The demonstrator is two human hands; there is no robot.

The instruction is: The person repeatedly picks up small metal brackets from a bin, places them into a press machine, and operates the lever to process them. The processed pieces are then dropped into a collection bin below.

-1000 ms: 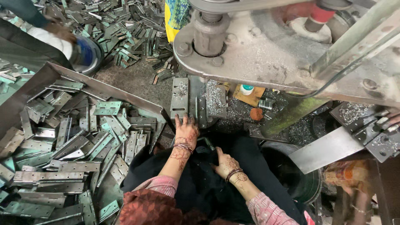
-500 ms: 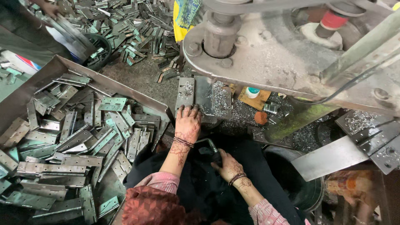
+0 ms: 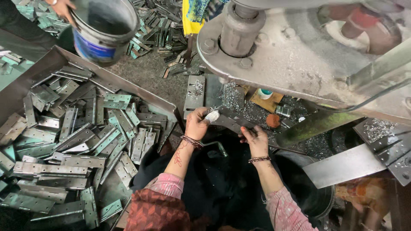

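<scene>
1. Hands first: the left hand (image 3: pixel 198 124) is closed around the upper end of a long flat grey metal hinge plate (image 3: pixel 233 122), thumb and fingers pinching it beside a whitish scrap; the right hand (image 3: pixel 256 141) is curled on the plate's lower end. Both grip it just above the lap, below the press.
2. Grip, as I judge it: holding both ends keeps the plate level and flat; fingers are best kept on the plate's edges, away from the tooling overhead.
3. Left of the lap, a large shallow grey metal tray (image 3: pixel 128 87) heaped with grey-green hinge plates lies close; its raised rim hems in the left elbow.
4. Right of the lap, a dark round bucket (image 3: pixel 319 196) and a slanted steel sheet (image 3: pixel 346 164) narrow the room on that side.
5. Ahead, the heavy grey press body (image 3: pixel 299 55) overhangs the work; metal shavings and a small orange lump (image 3: pixel 272 120) lie beneath it.
6. Farthest, another person's hand (image 3: pixel 62 7) holds a grey plastic bucket (image 3: pixel 102 30) over loose plates on the floor.
</scene>
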